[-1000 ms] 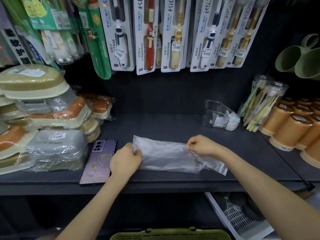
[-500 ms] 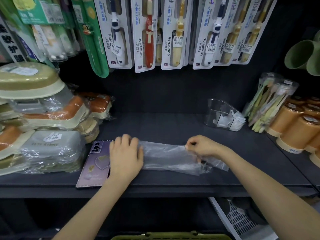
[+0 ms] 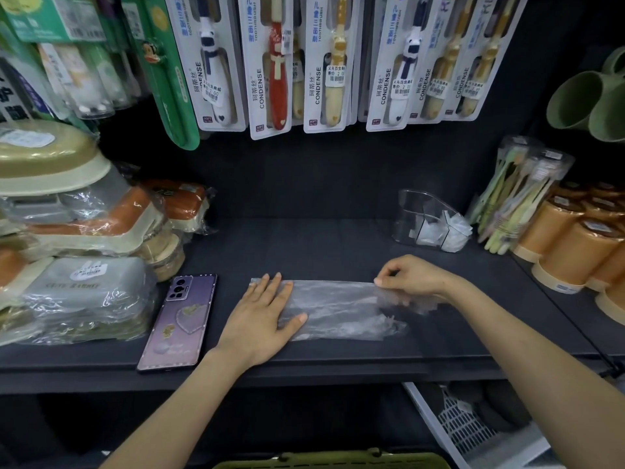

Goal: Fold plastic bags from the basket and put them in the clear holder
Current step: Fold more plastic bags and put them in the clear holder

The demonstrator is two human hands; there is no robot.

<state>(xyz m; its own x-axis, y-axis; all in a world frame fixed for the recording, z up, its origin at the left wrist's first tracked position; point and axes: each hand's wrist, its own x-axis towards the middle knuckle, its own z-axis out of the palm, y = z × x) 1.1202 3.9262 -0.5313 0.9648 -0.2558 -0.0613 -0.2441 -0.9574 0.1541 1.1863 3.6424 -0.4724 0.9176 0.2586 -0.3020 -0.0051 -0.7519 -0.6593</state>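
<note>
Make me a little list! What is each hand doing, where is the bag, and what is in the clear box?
plastic bag: a long strip lying on the dark shelf
left hand: flat, pressing the bag's left end
right hand: pinches the bag's upper right edge
clear holder: back right, folded bags inside
phone: on the shelf, left of the left hand

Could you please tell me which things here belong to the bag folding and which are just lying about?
For the job: plastic bag, clear holder, green basket below.
Lying about: purple phone, hanging toothbrush packs, wrapped boxes, orange cups, green mugs.
</note>
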